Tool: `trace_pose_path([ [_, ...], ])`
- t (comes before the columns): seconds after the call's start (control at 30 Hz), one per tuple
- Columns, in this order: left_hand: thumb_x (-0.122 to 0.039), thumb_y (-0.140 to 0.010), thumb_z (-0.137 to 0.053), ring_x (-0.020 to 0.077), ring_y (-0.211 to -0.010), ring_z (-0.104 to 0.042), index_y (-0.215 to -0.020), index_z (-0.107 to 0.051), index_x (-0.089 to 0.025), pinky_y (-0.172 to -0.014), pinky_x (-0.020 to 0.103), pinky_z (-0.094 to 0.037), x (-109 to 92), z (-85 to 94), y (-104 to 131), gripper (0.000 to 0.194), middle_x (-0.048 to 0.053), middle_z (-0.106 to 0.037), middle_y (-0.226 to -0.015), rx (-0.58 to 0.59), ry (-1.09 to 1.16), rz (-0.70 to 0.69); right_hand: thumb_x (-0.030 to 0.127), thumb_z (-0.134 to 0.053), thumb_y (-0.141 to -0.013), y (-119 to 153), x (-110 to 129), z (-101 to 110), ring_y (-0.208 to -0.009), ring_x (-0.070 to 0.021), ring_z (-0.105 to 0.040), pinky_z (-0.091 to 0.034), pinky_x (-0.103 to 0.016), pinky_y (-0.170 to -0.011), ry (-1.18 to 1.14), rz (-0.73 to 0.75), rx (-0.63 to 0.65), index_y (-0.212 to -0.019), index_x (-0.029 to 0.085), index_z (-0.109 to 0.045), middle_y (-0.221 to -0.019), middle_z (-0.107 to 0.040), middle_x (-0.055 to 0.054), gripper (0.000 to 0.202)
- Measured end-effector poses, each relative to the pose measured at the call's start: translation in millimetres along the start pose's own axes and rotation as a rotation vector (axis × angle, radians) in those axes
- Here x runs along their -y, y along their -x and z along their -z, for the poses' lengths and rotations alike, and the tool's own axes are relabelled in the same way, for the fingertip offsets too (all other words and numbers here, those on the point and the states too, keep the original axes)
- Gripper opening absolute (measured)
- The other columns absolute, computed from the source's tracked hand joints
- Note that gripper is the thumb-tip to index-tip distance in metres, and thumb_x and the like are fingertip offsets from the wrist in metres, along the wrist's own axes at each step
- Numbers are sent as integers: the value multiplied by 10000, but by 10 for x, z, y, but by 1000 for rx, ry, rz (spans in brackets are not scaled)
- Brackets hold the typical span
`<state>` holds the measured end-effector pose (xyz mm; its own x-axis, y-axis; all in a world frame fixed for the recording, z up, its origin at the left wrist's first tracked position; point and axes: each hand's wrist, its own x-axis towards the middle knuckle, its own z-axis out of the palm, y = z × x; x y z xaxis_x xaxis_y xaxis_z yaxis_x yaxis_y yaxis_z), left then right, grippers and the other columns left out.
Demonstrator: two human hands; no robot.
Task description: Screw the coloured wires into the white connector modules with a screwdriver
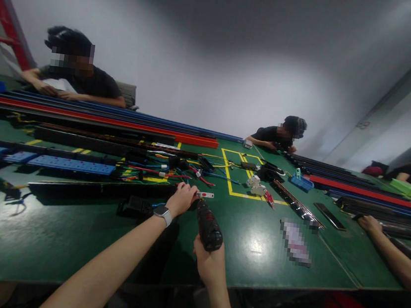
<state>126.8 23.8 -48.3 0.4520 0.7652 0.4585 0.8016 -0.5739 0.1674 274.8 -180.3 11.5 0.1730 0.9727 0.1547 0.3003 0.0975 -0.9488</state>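
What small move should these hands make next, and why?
Perhaps check the aim of the power driver before pressing on: the right hand grips it, and its front end lies close to the left hand and the white-and-red part, so a slip seems risky.

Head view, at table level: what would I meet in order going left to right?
Blue strips, left hand, power driver, paired white blocks, right-hand blue tray, flat black plate, co-worker's hand.

Dark drill point(209, 227), tilted, apparently touching white module point(207, 194)
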Motion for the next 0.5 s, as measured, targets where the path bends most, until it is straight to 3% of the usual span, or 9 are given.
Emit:
trace_pose_path([
  [0.5,-393,-1038,-377,273,-1004,-572,-1165,-610,-218,-1064,479,-311,15,-15,0,317,102,-645,-985,0,13,7,349,-627,-857,20,-172,-36,-629,-201,-652,-506,-271,-592,9,-28,11,-1054,165,-704,-684,-693,-24,280],
])
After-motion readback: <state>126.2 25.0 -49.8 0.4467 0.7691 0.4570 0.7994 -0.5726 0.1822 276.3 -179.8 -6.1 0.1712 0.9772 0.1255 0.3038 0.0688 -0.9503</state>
